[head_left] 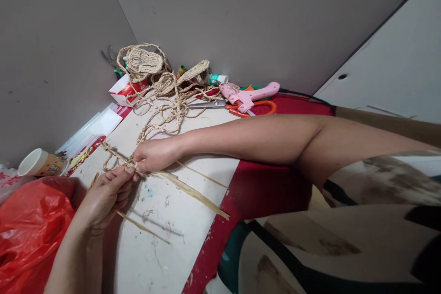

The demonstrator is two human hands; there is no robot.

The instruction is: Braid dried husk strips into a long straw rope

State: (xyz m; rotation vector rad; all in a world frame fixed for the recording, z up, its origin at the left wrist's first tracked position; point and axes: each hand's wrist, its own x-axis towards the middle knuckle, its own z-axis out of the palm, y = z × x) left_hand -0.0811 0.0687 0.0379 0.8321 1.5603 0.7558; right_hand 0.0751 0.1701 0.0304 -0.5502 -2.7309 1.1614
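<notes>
My left hand [112, 190] and my right hand [156, 154] meet over the left part of the white board, fingertips almost touching. Between them is a braided straw cord [119, 155], pinched by the fingers of both. A wide loose straw strand [195, 193] trails from the grip toward the red cloth. Thinner strands stick out too, one straw strand [144, 227] below my left hand. The exact crossing of the strands is hidden by my fingers. Just behind my right hand, a long length of braided cord [161, 126] runs back to a tangled heap.
Against the grey wall lie a braided coil [144, 62], pliers [110, 57], a red-and-white box [120, 94], scissors [208, 104] and a pink glue gun [246, 96]. A paper cup [41, 163] and red plastic bag [37, 225] are at left. Red cloth [272, 188] shows beside the board.
</notes>
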